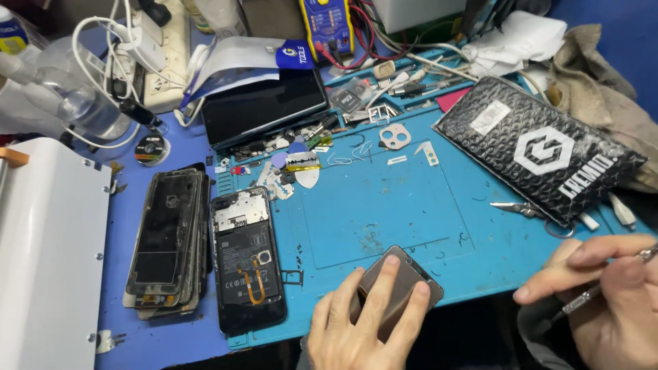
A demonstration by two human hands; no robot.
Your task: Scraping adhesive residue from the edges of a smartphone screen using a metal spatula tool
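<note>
My left hand (356, 322) rests at the near edge of the blue work mat (384, 199), fingers laid over a brown phone back cover (411, 274) that it holds. At the lower right, my right hand (603, 301) grips a thin metal tool (589, 294), likely tweezers or a screwdriver, pointing left and down. An opened phone (248, 257) with its battery and orange flex cable exposed lies face down to the left of my left hand. A loose SIM tray (291, 277) lies beside it.
A stack of broken phone screens (168, 240) lies left of the opened phone. A dark tablet (264, 106), small parts, a black bubble pouch (541, 154), scissors (531, 211), a multimeter (327, 27), a power strip (161, 55) and a white machine (48, 253) surround the mat.
</note>
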